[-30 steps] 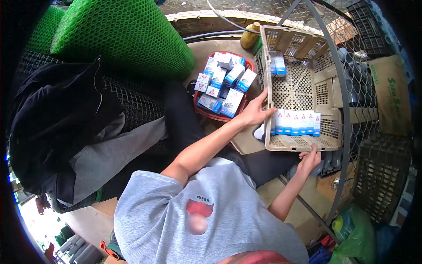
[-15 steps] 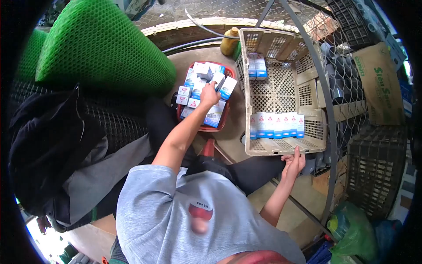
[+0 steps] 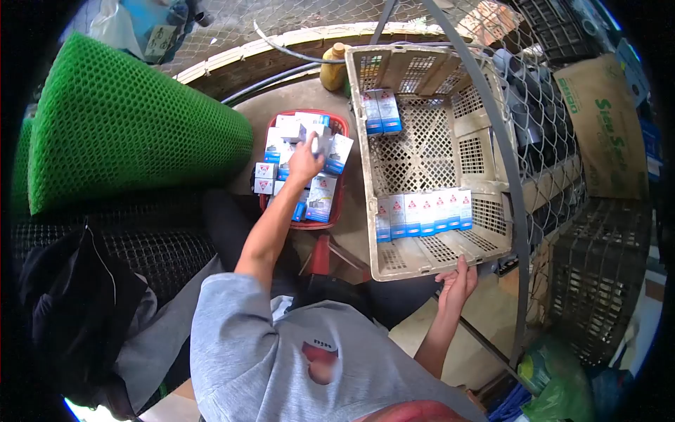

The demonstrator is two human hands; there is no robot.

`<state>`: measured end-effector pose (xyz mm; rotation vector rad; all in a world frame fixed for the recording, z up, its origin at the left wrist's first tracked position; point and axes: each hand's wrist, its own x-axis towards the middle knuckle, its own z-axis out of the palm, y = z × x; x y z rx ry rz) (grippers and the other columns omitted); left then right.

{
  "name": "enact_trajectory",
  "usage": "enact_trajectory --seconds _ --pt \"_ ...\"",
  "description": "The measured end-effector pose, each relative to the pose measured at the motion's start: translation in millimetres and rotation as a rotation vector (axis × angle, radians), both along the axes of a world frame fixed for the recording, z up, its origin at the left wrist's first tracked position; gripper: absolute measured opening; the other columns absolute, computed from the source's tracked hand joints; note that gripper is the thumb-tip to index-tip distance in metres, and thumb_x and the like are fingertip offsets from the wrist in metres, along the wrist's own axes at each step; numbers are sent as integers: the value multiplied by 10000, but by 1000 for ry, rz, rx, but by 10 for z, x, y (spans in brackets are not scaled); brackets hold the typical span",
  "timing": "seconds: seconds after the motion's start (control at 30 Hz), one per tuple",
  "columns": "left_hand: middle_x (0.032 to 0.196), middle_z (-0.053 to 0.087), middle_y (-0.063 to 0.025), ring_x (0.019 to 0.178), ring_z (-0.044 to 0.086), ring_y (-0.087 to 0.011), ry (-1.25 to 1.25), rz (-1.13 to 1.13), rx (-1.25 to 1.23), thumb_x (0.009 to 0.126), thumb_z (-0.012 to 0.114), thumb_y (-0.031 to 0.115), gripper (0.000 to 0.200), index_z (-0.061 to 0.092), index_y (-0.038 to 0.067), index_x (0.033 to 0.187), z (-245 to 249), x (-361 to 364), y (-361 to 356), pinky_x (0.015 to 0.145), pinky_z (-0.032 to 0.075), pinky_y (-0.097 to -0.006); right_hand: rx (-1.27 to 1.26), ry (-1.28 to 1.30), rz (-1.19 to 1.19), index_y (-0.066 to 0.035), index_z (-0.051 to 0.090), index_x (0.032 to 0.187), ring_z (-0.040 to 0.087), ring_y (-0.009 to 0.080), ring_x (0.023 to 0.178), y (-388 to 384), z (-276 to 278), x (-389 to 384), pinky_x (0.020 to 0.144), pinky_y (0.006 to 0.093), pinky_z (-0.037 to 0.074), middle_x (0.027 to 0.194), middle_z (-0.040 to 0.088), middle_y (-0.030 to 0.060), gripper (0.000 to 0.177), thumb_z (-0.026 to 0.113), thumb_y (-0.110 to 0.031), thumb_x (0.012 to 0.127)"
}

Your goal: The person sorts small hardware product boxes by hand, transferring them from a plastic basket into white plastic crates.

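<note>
The left hand [image 3: 304, 165] has moved to white-and-blue boxes [image 3: 321, 197] with red logos.

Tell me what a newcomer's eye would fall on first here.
Probably the big roll of bright green plastic mesh at the upper left. Next, perhaps, the red plastic basket near the middle, heaped with small white-and-blue cardboard boxes, with the left hand among them. To its right, a large beige lattice-sided plastic crate holds a neat row of similar boxes, the right hand at its near edge.
</note>
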<state>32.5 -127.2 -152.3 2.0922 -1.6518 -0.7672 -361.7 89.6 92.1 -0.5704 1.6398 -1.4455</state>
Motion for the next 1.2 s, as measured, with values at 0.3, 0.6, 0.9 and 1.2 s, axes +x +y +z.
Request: enact_trajectory --seconds 0.3,0.6,0.9,1.2 --pt "1057 711 -125 765 677 -124 1105 363 -337 984 692 255 652 420 128 1563 2913 -147 742 422 461 -226 -48 -20 70 31 528 1355 648 184 541 38 81 149 441 312 544 1050 704 150 346 588 -126 1053" --pt "1073 727 -224 840 748 -274 432 -281 190 957 667 385 662 451 201 1556 2469 -1901 -641 776 613 -394 -97 -24 103 23 515 1334 655 192 507 136 79 210 474 303 528 899 698 124 337 602 -155 1062" --pt "1567 351 -327 1259 610 -381 -288 -434 148 910 701 486 802 471 -24 1484 1722 -2249 -1036 1081 508 -452 -106 -16 181 55 450 1371 687 224 545 208 74 142 481 328 586 1029 676 171 356 559 -98 1069" --pt "1299 560 -186 1183 644 -362 -416 -564 -61 878 742 195 477 607 29 1304 1196 -1741 -1076 958 580 -424 -89 46 193 82 448 1411 688 201 554 135 94 398 425 304 567 1003 717 176 398 546 -54 1050"
